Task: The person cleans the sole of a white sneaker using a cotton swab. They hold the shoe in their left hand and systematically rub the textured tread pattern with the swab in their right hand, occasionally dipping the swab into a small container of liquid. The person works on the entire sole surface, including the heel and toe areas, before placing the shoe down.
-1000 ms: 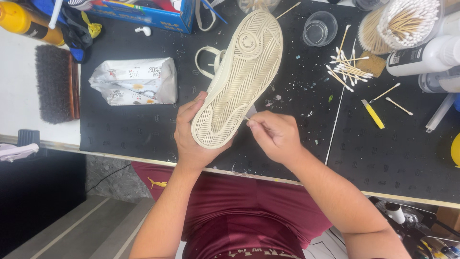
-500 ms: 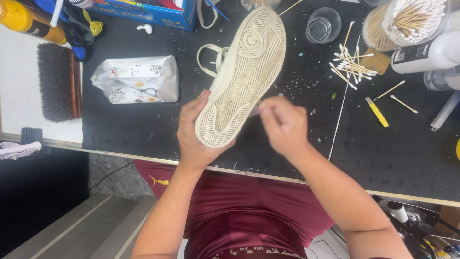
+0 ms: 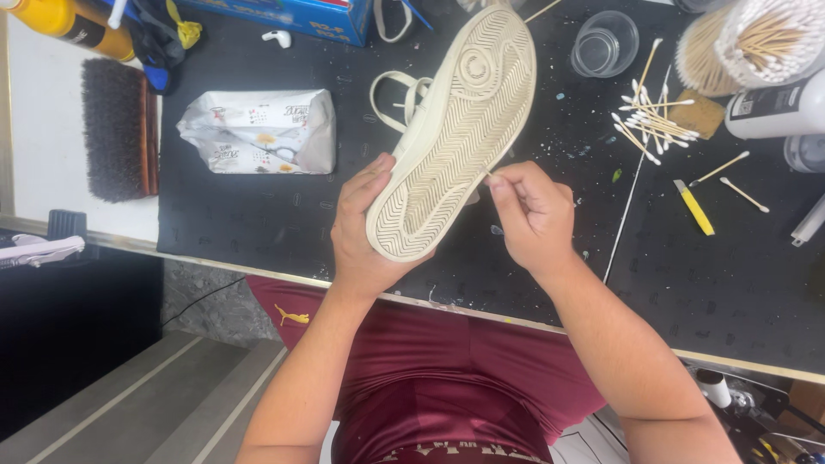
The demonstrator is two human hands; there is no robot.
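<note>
Black work mat (image 3: 258, 223) covers the bench, speckled with pale crumbs; a white ledge runs along the left.

Left hand (image 3: 365, 232) is wrapped around the heel end of one cream sneaker (image 3: 455, 129), held sole-up over the mat, toe pointing away from the person. Right hand (image 3: 533, 215) is pinched tight on a thin stick (image 3: 490, 174), tip touching the sole's right edge near mid-length.

Progress, as a judgement: tread grooves look mostly pale and even across the sole, so most of the scraping seems done; the edge at the stick tip is the bit in hand. Whether grit remains in the grooves is too fine to tell. Uppers are hidden.

Counts:
- sneaker: 1
- wood-backed bristle brush (image 3: 116, 129): 1, on the ledge
- crumpled white wipes pack (image 3: 258, 129): 1, left of the sneaker
- clear plastic cup (image 3: 604, 43): 1
- tub of cotton swabs (image 3: 765, 39): 1, top right
- loose used swabs (image 3: 653, 120): a heap, too tangled to count, plus 2 lying apart
- yellow-handled tool (image 3: 693, 208): 1
- long thin skewer (image 3: 626, 215): 1
</note>
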